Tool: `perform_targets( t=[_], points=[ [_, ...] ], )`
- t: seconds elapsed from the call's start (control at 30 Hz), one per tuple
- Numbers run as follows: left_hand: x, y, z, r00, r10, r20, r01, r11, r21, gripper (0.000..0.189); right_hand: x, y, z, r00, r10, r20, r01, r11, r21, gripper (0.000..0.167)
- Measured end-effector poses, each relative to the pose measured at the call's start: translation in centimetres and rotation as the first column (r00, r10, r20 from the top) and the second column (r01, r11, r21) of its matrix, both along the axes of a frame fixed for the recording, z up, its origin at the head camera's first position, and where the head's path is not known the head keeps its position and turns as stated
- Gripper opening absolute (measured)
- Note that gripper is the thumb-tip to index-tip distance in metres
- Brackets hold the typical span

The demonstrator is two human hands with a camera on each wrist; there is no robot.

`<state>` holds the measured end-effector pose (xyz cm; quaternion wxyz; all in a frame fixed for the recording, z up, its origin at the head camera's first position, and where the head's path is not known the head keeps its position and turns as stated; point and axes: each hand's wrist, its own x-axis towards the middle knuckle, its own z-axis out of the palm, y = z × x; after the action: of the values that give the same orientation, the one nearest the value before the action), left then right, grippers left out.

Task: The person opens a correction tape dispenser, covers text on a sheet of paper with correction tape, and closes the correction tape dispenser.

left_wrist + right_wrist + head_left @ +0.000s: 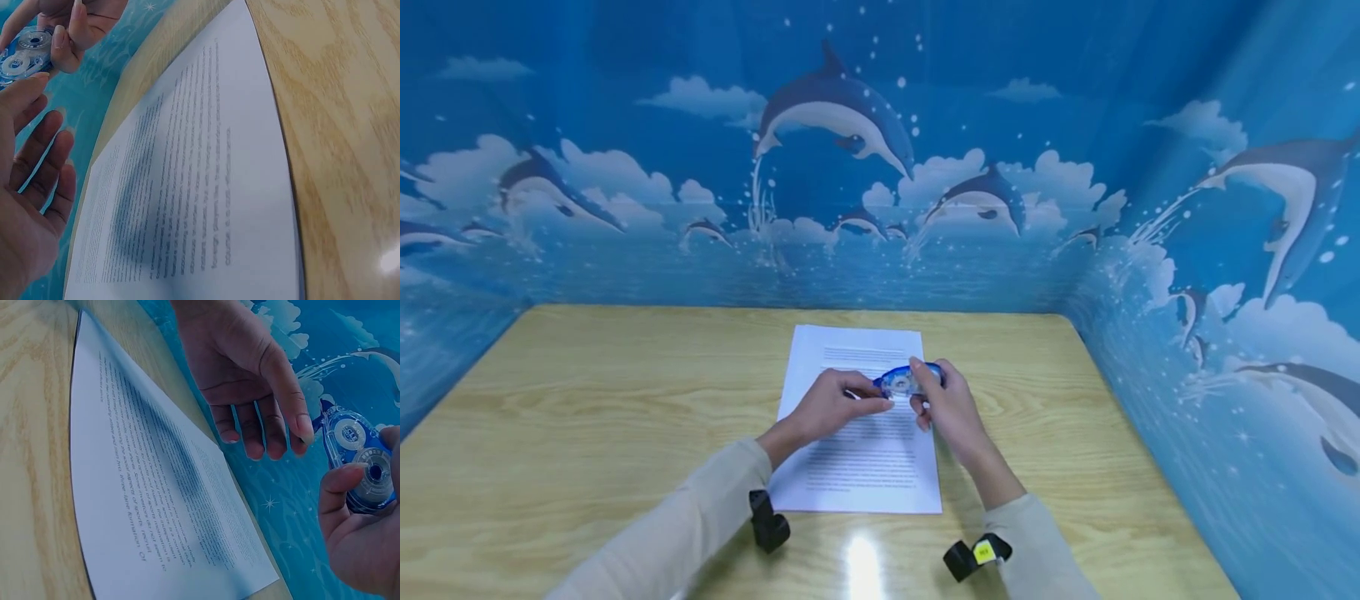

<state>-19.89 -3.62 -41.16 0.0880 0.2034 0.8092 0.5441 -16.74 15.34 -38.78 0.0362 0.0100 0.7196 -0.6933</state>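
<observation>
A blue, see-through correction tape [901, 382] is held above a printed sheet of paper [857, 483], its two round reels showing in the right wrist view. My right hand [951, 408] grips the body of the correction tape between thumb and fingers. From the other side, my left hand [831, 406] pinches at its narrow dark-blue tip with thumb and forefinger. The other left fingers are spread loosely, as the right wrist view shows. Exactly what the left fingertips cover at the tip is partly hidden.
The paper, a thin stack by its edge, lies on a wood-grain table [625, 417]. Behind and to the right hangs a blue curtain [700, 267] printed with dolphins. A black wrist camera [767, 521] sits on the left sleeve, another [973, 557] on the right.
</observation>
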Motion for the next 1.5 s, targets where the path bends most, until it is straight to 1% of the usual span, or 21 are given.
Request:
perform_targets(
  t=[0.17, 0.3, 0.5, 0.7, 0.83, 1.0, 1.1, 1.2, 1.27, 1.37, 1.5],
  points=[
    [-0.2, -0.7, 0.0, 1.000, -0.002, 0.008, 0.002, 1.000, 0.006, 0.024, -0.2, 0.0, -0.2, 1.000, -0.013, 0.000, 0.013, 1.000, -0.001, 0.044],
    [-0.4, -1.2, -0.1, 1.000, -0.009, -0.003, 0.009, 1.000, 0.006, 0.023, -0.3, 0.1, -0.5, 1.000, -0.020, 0.009, 0.020, 1.000, 0.001, 0.043],
    [-0.8, -1.7, -0.1, 1.000, 0.007, -0.018, -0.007, 1.000, 0.025, 0.022, -0.4, 0.1, -1.1, 0.999, -0.037, 0.026, 0.036, 0.999, 0.007, 0.040],
    [-0.8, -1.8, 0.0, 1.000, 0.005, -0.018, -0.004, 1.000, 0.003, 0.021, -0.3, -0.1, -1.5, 0.999, -0.034, 0.034, 0.033, 0.999, 0.006, 0.040],
    [-0.9, -1.9, 0.1, 1.000, 0.007, -0.017, -0.007, 1.000, -0.009, 0.019, -0.3, -0.1, -1.6, 0.999, -0.016, 0.040, 0.016, 1.000, -0.005, 0.040],
    [-1.0, -1.8, 0.2, 0.999, -0.025, -0.022, 0.025, 1.000, 0.007, 0.019, -0.2, 0.2, -1.7, 0.998, -0.008, 0.065, 0.008, 1.000, 0.002, 0.041],
    [-1.0, -1.8, 0.2, 0.999, -0.031, -0.030, 0.031, 1.000, 0.003, 0.019, -0.2, 0.6, -1.6, 0.996, 0.030, 0.087, -0.028, 0.999, -0.028, 0.046],
    [-1.1, -2.0, 0.1, 0.999, -0.025, -0.035, 0.025, 1.000, -0.014, 0.016, -0.2, 0.9, -1.4, 0.990, 0.106, 0.089, -0.104, 0.994, -0.037, 0.052],
    [-1.1, -2.1, 0.0, 0.999, -0.027, -0.037, 0.026, 0.999, -0.021, 0.015, -0.2, 1.2, -1.3, 0.984, 0.157, 0.088, -0.157, 0.988, -0.009, 0.054],
    [-1.2, -2.3, -0.1, 0.999, -0.032, -0.042, 0.031, 0.999, -0.017, 0.014, -0.3, 1.5, -1.3, 0.968, 0.228, 0.104, -0.234, 0.971, 0.049, 0.056],
    [-1.3, -2.5, -0.1, 0.998, -0.041, -0.052, 0.040, 0.999, -0.017, 0.014, -0.3, 1.8, -1.4, 0.951, 0.280, 0.133, -0.293, 0.952, 0.088, 0.057]
  ],
)
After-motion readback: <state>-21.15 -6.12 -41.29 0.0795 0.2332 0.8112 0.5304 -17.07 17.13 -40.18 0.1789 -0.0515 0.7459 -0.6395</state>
